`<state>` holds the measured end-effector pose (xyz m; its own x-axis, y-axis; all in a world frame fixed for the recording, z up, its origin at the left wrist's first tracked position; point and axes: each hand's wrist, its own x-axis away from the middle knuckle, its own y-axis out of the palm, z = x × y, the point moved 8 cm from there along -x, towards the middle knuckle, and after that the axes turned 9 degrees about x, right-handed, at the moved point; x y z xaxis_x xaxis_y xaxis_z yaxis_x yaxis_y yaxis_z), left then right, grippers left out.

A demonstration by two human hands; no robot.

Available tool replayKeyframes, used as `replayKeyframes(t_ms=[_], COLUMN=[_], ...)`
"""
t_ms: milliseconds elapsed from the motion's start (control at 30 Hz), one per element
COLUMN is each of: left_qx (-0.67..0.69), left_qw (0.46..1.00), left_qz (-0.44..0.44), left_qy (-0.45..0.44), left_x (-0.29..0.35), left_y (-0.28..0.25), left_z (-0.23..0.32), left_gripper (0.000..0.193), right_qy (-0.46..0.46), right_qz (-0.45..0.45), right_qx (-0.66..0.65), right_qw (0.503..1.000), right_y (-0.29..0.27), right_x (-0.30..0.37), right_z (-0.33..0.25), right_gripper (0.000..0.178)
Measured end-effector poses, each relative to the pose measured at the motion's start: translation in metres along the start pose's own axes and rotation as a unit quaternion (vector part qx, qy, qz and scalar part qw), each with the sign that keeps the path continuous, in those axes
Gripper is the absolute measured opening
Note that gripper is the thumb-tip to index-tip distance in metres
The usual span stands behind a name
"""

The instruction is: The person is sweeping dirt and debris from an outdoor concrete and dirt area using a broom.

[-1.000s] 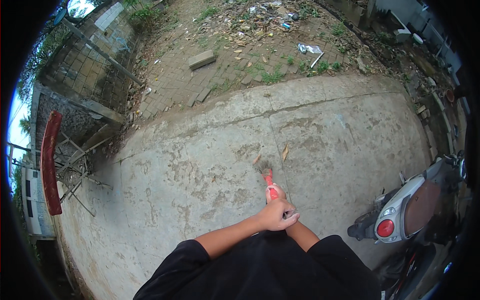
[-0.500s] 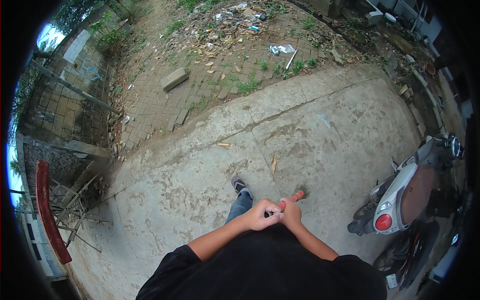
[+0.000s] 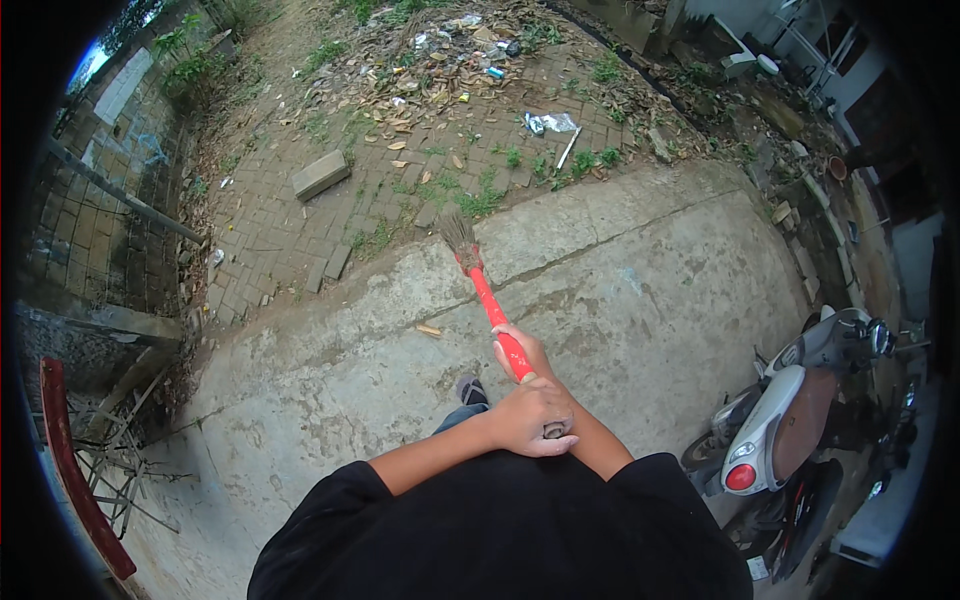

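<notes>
I hold a broom (image 3: 485, 297) with a red handle and a short fan of stiff brown bristles. Its bristles point ahead and to the left, over the far edge of the concrete slab. My left hand (image 3: 530, 415) is closed round the top end of the handle, close to my body. Farther down, my right hand (image 3: 530, 352) wraps the red shaft. A small tan scrap (image 3: 428, 329) lies on the concrete left of the handle. My foot in a dark sandal (image 3: 471, 389) shows beside the left hand.
Past the concrete (image 3: 640, 310) come pavers with a loose block (image 3: 321, 175), crumpled silver plastic (image 3: 550, 123) and a heap of leaves and litter (image 3: 455, 55). A silver scooter (image 3: 765, 430) stands at right. At left are a curved red bar (image 3: 70, 470) and a block wall (image 3: 110, 200).
The broom has swung from close by my right side to ahead and left, its bristles now far out. My right arm has reached forward. A brown leaf on the concrete no longer shows.
</notes>
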<state>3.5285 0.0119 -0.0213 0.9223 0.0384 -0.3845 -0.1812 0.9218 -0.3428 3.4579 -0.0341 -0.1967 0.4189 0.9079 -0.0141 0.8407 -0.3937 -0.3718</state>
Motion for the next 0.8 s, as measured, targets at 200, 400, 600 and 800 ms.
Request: replayKeyframes(t_ms=[200, 400, 600, 800], left_qx=[-0.055, -0.052, -0.142, -0.165], left_qw=[0.994, 0.952, 0.895, 0.858], left_qz=[0.076, 0.120, 0.192, 0.269], left_qy=[-0.060, -0.276, -0.376, -0.406], left_x=[-0.012, 0.054, 0.041, 0.012], left_y=[-0.125, -0.211, -0.288, -0.329], left_z=[-0.013, -0.100, -0.115, -0.126], left_gripper=[0.034, 0.024, 0.023, 0.020], right_qy=[-0.039, 0.105, 0.296, 0.310], right_qz=[0.137, 0.158, 0.212, 0.038], right_qx=[0.003, 0.083, 0.156, 0.303], right_qw=[0.990, 0.978, 0.918, 0.900], right_y=[-0.100, -0.183, -0.241, -0.249], right_x=[-0.040, -0.036, -0.062, -0.201], right_z=[0.003, 0.074, 0.167, 0.143], right_gripper=[0.025, 0.018, 0.016, 0.027])
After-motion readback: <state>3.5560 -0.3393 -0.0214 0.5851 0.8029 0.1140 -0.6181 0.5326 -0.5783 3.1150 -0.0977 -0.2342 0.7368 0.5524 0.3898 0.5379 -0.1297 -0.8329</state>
